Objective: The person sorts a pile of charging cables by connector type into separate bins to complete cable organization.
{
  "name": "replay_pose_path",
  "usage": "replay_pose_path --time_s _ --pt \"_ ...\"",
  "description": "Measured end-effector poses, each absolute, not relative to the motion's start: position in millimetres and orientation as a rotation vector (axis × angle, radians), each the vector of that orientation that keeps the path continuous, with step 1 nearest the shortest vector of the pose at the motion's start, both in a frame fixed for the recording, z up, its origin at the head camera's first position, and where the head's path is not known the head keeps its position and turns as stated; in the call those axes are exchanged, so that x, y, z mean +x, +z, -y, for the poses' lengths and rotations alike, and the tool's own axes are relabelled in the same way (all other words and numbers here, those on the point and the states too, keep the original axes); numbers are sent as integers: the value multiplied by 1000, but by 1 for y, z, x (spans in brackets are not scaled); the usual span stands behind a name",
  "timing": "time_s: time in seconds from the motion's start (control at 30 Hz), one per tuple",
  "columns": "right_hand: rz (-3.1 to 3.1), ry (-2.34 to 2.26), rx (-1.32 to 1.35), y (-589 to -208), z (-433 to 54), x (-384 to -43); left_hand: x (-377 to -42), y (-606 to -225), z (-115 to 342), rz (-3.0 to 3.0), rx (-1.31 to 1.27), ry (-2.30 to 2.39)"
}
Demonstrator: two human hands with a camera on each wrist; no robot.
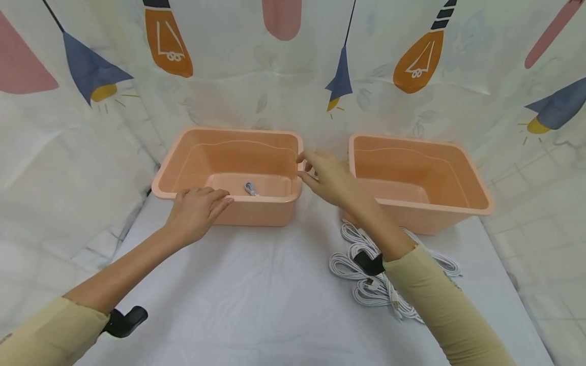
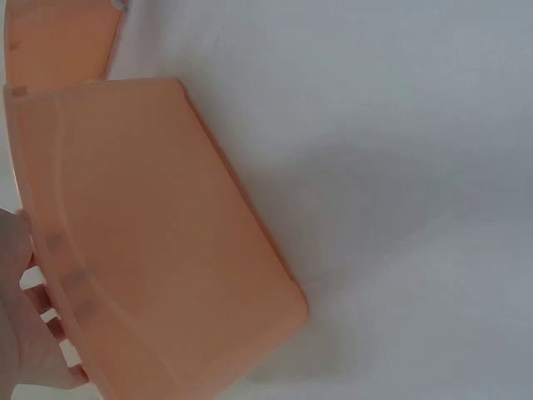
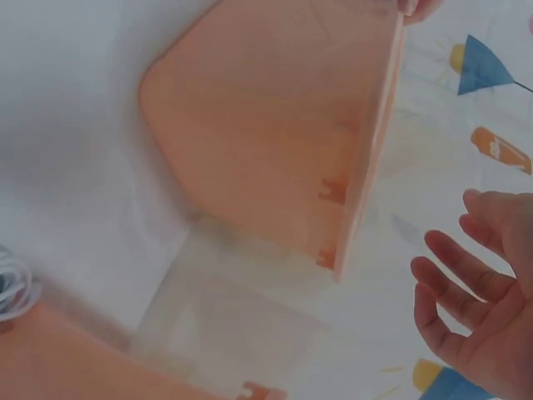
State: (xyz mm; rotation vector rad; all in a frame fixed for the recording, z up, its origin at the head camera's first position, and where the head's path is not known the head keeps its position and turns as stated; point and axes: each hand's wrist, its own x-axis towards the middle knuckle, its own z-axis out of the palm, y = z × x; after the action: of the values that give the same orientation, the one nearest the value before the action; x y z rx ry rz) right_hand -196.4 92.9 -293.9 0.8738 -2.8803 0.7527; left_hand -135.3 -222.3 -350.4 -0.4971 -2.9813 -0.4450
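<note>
My left hand grips the near rim of the left peach plastic bin, its fingers hooked over the edge. In the left wrist view, the fingers show at the rim beside the bin wall. A small coiled grey-white cable lies on the bin's floor. By the same bin's right end hovers my right hand, fingers loosely bent with nothing between them. The right wrist view shows that hand apart from the bin's rim.
A second peach bin stands to the right, a narrow gap from the first. Several coiled white cables are piled on the white table in front of it, partly under my right forearm. A patterned curtain hangs close behind the bins.
</note>
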Motion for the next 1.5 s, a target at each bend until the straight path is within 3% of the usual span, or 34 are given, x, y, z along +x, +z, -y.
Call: replay_pose_path --time_s 0.4,1.5 --pt "2882 731 749 -310 -142 -161 -136 -350 222 2990 -508 -449" --pt "2669 675 753 -372 -245 -99 -127 -366 211 2754 -343 -536"
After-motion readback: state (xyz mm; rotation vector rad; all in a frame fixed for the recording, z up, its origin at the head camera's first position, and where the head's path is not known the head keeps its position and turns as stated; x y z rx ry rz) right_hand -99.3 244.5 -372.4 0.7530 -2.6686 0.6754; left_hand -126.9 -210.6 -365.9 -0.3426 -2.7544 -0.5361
